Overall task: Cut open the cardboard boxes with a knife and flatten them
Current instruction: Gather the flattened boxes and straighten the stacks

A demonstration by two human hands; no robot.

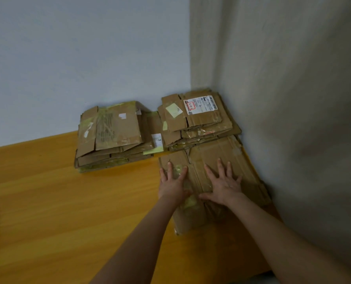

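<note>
Wooden table point(68, 201); blue wall point(78, 58); grey curtain point(283, 99)

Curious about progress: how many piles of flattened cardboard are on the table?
3. The left pile lies by the wall; the labelled pile sits in the corner; the nearest pile lies under the left hand and right hand. Sheets within each are hidden.

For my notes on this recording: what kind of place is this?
Probably a room in a home or small office: a wooden table stands in the corner between a plain pale wall and a grey curtain, with flattened cardboard boxes stacked on it.
</note>
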